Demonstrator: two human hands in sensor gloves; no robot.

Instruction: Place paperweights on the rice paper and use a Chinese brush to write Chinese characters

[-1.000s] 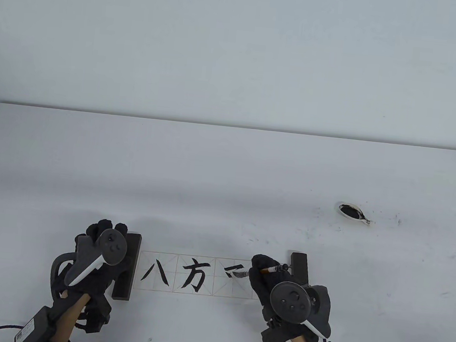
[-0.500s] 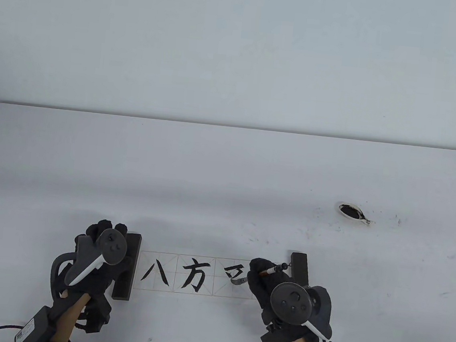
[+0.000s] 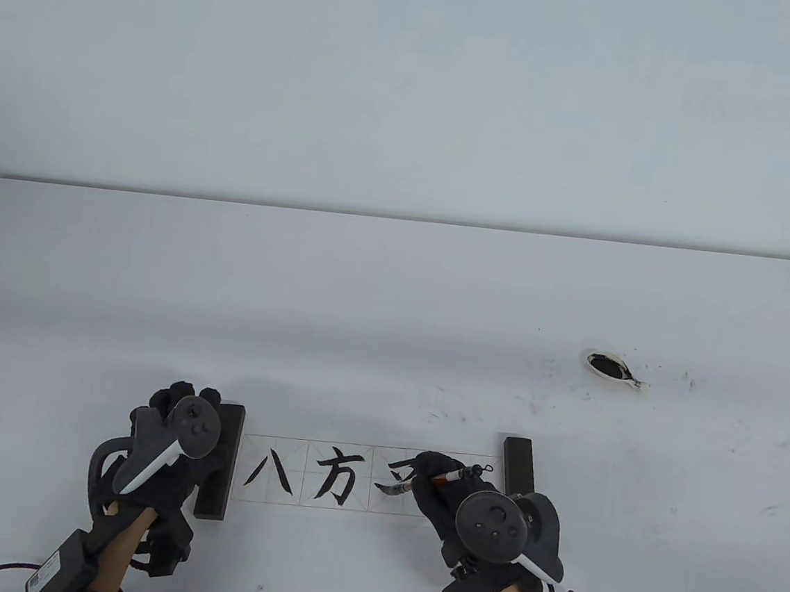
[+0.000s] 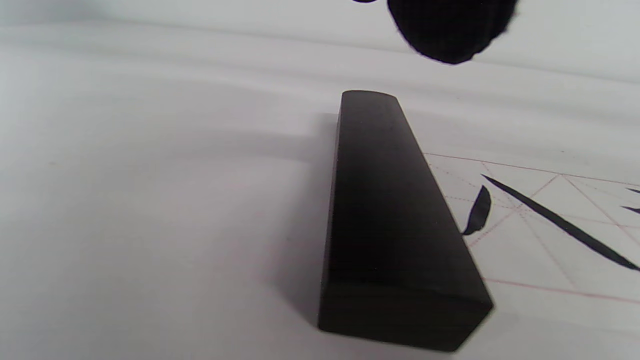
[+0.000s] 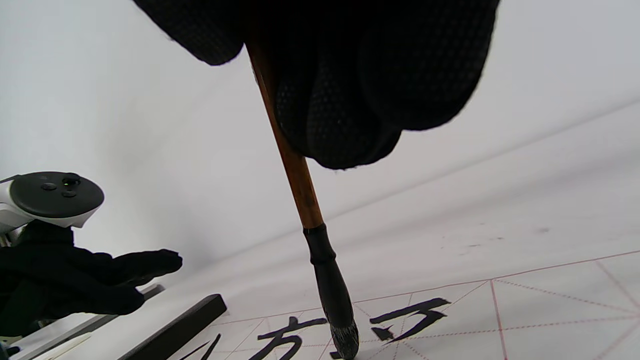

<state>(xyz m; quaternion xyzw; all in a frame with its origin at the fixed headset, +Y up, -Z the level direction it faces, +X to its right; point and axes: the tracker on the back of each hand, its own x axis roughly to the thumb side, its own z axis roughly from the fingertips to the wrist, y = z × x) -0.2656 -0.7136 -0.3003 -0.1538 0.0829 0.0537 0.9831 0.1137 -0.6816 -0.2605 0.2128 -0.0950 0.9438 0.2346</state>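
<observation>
left grip (image 3: pixel 176 428) rests with fingers relaxed; right grip (image 3: pixel 434 481) curled in a pinch.

Right hand (image 3: pixel 448 500) and brush (image 3: pixel 419 481) — now leftward

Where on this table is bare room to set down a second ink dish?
Free: the wide stretch behind the rice paper, left of the ink dish. Crowded: the front strip, with both paperweights, left hand and right hand.
</observation>
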